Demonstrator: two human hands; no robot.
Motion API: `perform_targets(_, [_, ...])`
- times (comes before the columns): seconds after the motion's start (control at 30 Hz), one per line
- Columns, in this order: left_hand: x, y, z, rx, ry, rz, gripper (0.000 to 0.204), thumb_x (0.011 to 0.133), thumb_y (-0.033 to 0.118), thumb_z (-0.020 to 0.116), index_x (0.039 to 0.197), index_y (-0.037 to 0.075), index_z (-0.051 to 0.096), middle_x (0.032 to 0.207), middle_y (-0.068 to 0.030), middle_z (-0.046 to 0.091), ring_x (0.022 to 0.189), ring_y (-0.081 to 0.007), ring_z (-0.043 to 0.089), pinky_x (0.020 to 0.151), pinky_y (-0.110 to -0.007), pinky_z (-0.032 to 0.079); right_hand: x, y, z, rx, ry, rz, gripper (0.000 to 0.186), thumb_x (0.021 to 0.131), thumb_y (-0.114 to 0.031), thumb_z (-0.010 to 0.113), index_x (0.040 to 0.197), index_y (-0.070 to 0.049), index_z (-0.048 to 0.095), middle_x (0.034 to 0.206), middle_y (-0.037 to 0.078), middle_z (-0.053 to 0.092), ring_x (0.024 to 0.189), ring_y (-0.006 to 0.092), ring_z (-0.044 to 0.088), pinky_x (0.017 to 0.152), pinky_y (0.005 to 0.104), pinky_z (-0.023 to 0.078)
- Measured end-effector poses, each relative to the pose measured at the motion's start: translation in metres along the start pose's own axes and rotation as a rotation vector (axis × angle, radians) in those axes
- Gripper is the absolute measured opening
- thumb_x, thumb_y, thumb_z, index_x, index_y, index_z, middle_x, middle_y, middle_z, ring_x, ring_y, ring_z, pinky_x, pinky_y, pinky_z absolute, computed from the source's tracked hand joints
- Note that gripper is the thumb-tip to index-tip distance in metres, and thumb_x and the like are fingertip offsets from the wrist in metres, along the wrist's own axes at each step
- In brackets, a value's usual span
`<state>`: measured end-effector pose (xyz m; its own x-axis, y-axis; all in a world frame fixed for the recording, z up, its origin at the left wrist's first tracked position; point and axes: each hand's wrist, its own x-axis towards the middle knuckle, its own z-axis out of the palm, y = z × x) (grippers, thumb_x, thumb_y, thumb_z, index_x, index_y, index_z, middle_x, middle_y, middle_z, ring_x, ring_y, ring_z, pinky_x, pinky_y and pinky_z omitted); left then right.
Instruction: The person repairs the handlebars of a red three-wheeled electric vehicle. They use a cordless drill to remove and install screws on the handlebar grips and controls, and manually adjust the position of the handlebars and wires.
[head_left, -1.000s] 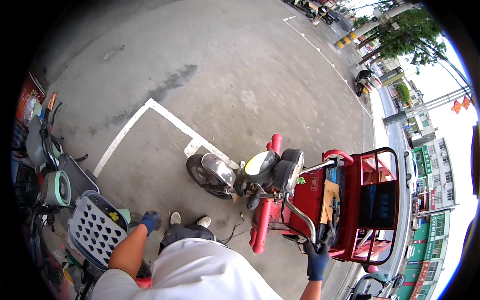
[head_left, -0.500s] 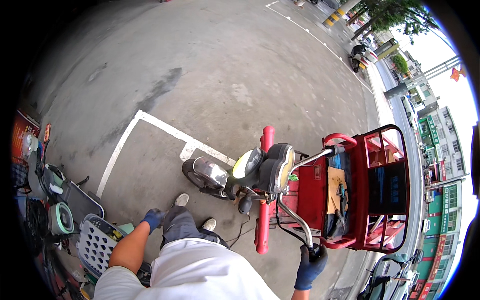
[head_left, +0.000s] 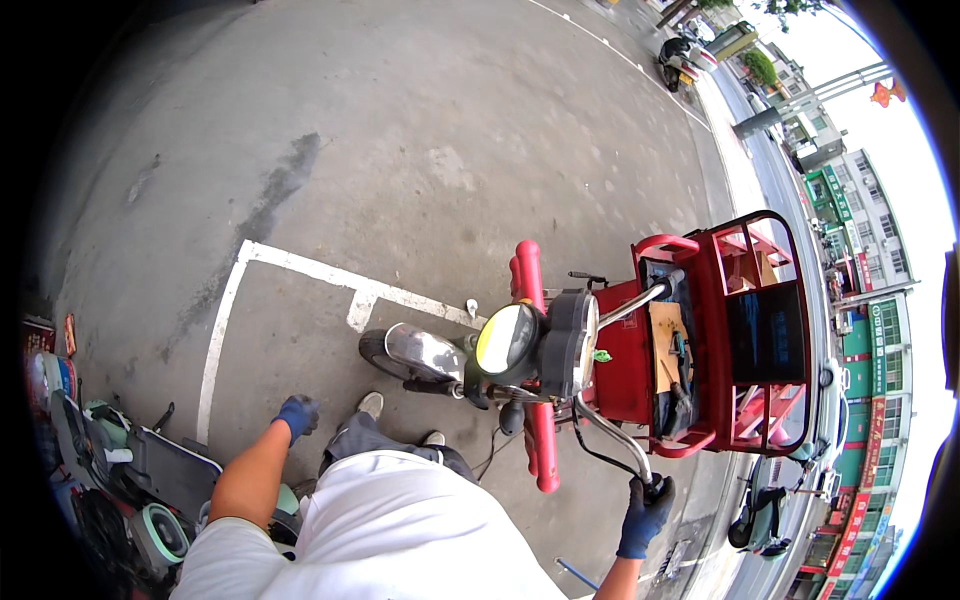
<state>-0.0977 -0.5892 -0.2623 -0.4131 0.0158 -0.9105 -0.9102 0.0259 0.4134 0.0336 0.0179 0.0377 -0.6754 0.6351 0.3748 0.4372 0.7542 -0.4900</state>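
A red cargo tricycle stands in front of me, its chrome front fender and wheel pointing left. My right hand, in a dark blue glove, is wrapped round the near handlebar grip. From that grip a chrome handlebar runs to the round headlight and the gauge housing. My left hand, gloved alike, hangs in the air left of the front wheel. Its fingers are curled in, and nothing shows in them.
Tools lie on a cardboard piece on the tricycle. White parking lines mark the concrete. At lower left stand a grey folding frame and a green-rimmed round item. A parked scooter stands at right, another scooter farther off.
My left hand has moved forward, away from the grey basket, which is now out of sight. The handlebar has shifted right with my right hand still on it. The view has swung too.
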Motion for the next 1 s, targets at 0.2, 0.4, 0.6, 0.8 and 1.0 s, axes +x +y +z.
perform_targets(0.2, [0.001,0.018,-0.022,-0.023,-0.016,-0.002,0.014,0.093,0.02,0.054,0.088,0.011,0.045,0.059,-0.0057,0.044,0.044,-0.0172,0.042,0.04,-0.034,0.032,0.026,-0.017,-0.014,0.003,-0.306,0.209,0.053,0.072,-0.008,0.081,0.115,-0.001,0.05,0.094,0.007,0.059,0.079,0.0136,0.057,0.071,0.0289,0.049])
perform_targets(0.4, [0.004,0.012,-0.025,0.014,-0.13,-0.099,0.017,0.094,0.022,0.053,0.084,0.013,0.043,0.06,-0.0059,0.045,0.045,-0.0175,0.041,0.04,-0.035,0.032,0.051,-0.02,-0.033,0.459,-0.58,0.481,0.066,0.079,-0.002,0.071,0.134,0.008,0.036,0.103,0.015,0.059,0.088,0.0236,0.065,0.08,0.031,0.056])
perform_targets(0.6, [0.038,-0.008,-0.05,0.123,-0.123,-0.054,0.017,0.094,0.025,0.056,0.093,0.009,0.049,0.07,-0.0089,0.056,0.052,-0.0208,0.052,0.045,-0.037,0.043,0.061,-0.048,-0.028,0.43,-0.688,0.542,0.064,0.079,-0.007,0.074,0.131,0.01,0.039,0.1,0.012,0.058,0.085,0.0179,0.062,0.077,0.0279,0.053])
perform_targets(0.8, [0.029,0.006,-0.05,0.177,-0.042,-0.018,0.025,0.091,0.028,0.058,0.102,0.005,0.054,0.085,-0.0132,0.063,0.064,-0.0269,0.063,0.056,-0.042,0.054,0.067,-0.035,-0.033,0.315,-0.733,0.572,0.059,0.08,-0.01,0.075,0.127,0.008,0.044,0.097,0.009,0.054,0.083,0.0156,0.061,0.073,0.0252,0.052])
perform_targets(1.0, [0.033,-0.002,-0.062,0.118,-0.064,-0.071,0.022,0.093,0.028,0.059,0.1,0.009,0.053,0.078,-0.01,0.061,0.058,-0.023,0.059,0.049,-0.039,0.049,0.058,-0.045,-0.026,0.388,-0.674,0.579,0.052,0.079,-0.009,0.075,0.12,0.007,0.049,0.095,0.006,0.051,0.083,0.0149,0.06,0.073,0.0249,0.052])
